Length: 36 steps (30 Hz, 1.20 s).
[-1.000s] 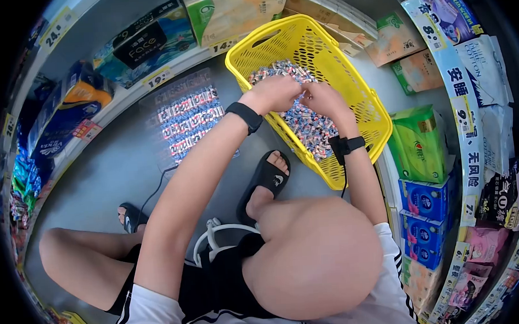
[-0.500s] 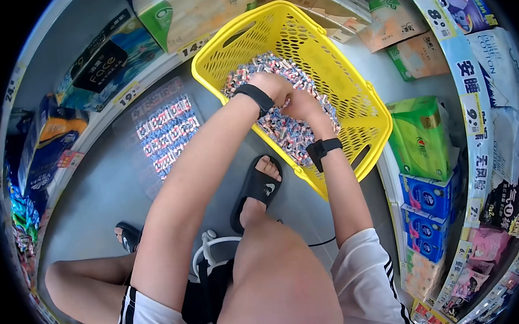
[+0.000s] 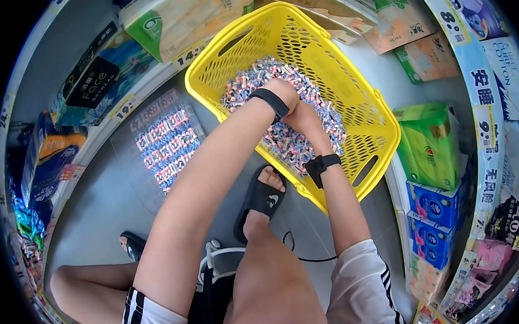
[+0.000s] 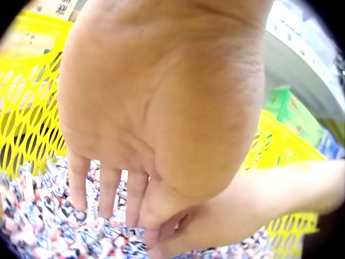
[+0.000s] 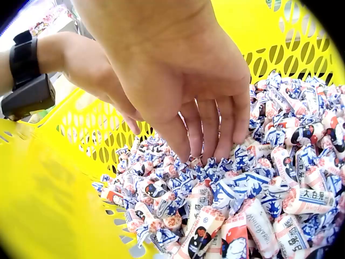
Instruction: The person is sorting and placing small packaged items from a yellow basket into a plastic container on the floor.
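A yellow basket [image 3: 380,106] holds a wide heap of wrapped candies [image 3: 255,80] in white, blue and red paper, some printed White Rabbit. My left hand [image 3: 284,91] reaches over the heap, close beside my right hand [image 3: 305,121]. In the left wrist view, the left hand's fingers [image 4: 109,189] hang straight down onto the candies, and its thumb lies against the other hand. Seen from the right wrist, the right fingers [image 5: 207,127] extend down with their tips among the wrappers. No candy shows in either grip.
On the floor to the left lies a clear plastic pack [image 3: 167,143] with rows of similar candies. Shelves with tissue packs [image 3: 429,147] curve round both sides. A sandalled foot [image 3: 261,200] stands near the basket, and a black cable [image 3: 317,260] runs across the floor.
The head view has shifted, so the basket sits further left and shows more of its candies. The raised knee has dropped lower in view. Both hands stay together over the heap.
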### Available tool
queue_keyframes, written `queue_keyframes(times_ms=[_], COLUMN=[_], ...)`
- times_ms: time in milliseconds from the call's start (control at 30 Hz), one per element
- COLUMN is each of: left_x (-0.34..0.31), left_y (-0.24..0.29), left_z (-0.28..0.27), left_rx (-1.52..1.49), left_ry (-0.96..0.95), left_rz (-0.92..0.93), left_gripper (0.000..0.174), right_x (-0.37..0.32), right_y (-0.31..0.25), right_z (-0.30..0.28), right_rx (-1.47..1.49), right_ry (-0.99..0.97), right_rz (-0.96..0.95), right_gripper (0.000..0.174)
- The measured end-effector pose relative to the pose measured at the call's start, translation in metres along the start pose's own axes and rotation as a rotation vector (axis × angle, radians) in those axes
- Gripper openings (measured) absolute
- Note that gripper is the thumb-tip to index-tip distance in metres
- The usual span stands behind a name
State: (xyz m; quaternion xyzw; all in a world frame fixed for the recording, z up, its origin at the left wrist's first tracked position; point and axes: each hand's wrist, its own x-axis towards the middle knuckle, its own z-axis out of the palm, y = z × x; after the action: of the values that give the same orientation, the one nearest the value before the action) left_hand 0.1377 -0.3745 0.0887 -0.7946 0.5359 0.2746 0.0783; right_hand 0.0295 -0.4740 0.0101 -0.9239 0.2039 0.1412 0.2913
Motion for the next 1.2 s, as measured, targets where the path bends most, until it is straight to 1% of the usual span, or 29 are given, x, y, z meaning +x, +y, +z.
queue_keyframes(times_ms=[33,100,133,233,300,400,500,567,600,633,667,700,733,767,833,867,900,967,1000,1033,1067,1100,1133,1200], left_x=[-0.001,-0.005,-0.003,0.0,0.0,-0.003,-0.002,0.001,0.002,0.002,0.004,0.004,0.001,0.003,-0.005,-0.005,-0.01,-0.023,-0.03,-0.036,-0.042,-0.051,-0.061,-0.077], left_y=[0.003,0.001,0.0,-0.003,-0.003,-0.003,-0.002,0.0,0.001,-0.001,0.0,0.0,-0.001,-0.001,0.001,-0.001,0.0,-0.001,0.002,0.007,0.009,0.01,0.014,0.019], left_z=[0.001,0.007,0.004,0.002,0.003,0.002,0.004,0.007,0.008,0.009,0.011,0.011,0.011,0.01,0.006,0.006,0.001,-0.011,-0.018,-0.017,-0.017,-0.022,-0.027,-0.034], left_rx=[-0.001,0.039,0.017,0.008,0.015,-0.01,0.008,-0.026,-0.042,-0.041,-0.044,-0.047,-0.069,-0.068,-0.076,-0.083,-0.081,-0.106,-0.107,-0.112,-0.137,-0.161,-0.178,-0.168], left_ry=[0.001,0.073,0.015,-0.025,-0.021,-0.037,-0.025,-0.027,-0.024,-0.02,-0.01,0.003,0.049,0.05,0.107,0.112,0.12,0.158,0.152,0.156,0.195,0.239,0.254,0.262], left_rz=[0.001,0.0,-0.001,-0.001,-0.007,-0.015,-0.052,-0.085,-0.093,-0.1,-0.059,-0.023,-0.023,-0.023,-0.047,-0.033,-0.035,-0.026,-0.062,-0.064,-0.065,-0.066,-0.091,-0.094], left_gripper=[0.03,0.029,0.028,0.029,0.029,0.028,0.027,0.026,0.026,0.026,0.025,0.025,0.024,0.024,0.024,0.023,0.023,0.022,0.023,0.023,0.023,0.024,0.024,0.022], right_x=[-0.005,-0.005,-0.007,-0.009,-0.009,-0.008,-0.003,-0.002,0.004,0.006,0.006,0.004,-0.001,0.002,-0.001,-0.001,-0.005,-0.011,-0.017,-0.015,-0.009,-0.012,-0.021,-0.037], right_y=[-0.003,-0.007,-0.009,-0.014,-0.013,-0.007,0.0,0.004,0.007,0.011,0.018,0.013,0.006,0.007,0.002,0.003,0.002,-0.004,-0.013,-0.003,0.004,-0.009,-0.018,-0.036], right_z=[-0.003,-0.003,0.0,-0.001,0.0,0.003,0.005,-0.001,0.0,-0.002,-0.002,-0.007,-0.021,-0.025,-0.035,-0.036,-0.038,-0.048,-0.057,-0.051,-0.046,-0.053,-0.063,-0.078], right_rx=[-0.048,-0.044,-0.042,-0.069,-0.066,-0.022,-0.011,0.108,0.102,0.101,0.121,0.139,0.172,0.172,0.316,0.324,0.32,0.373,0.363,0.357,0.423,0.487,0.446,0.411], right_ry=[0.014,0.02,0.027,0.017,0.039,0.022,0.057,-0.072,-0.105,-0.104,-0.138,-0.17,-0.197,-0.196,-0.288,-0.299,-0.294,-0.199,-0.21,-0.213,-0.203,-0.191,-0.18,-0.177], right_rz=[0.049,0.051,0.06,0.053,0.041,0.018,-0.012,0.014,0.052,0.045,0.043,0.036,0.128,0.127,0.177,0.182,0.177,0.053,0.043,0.041,0.012,-0.02,0.011,-0.023], right_gripper=[0.027,0.027,0.027,0.026,0.024,0.025,0.027,0.031,0.035,0.035,0.033,0.031,0.033,0.033,0.024,0.018,0.018,0.016,0.017,0.017,0.019,0.02,0.022,0.022])
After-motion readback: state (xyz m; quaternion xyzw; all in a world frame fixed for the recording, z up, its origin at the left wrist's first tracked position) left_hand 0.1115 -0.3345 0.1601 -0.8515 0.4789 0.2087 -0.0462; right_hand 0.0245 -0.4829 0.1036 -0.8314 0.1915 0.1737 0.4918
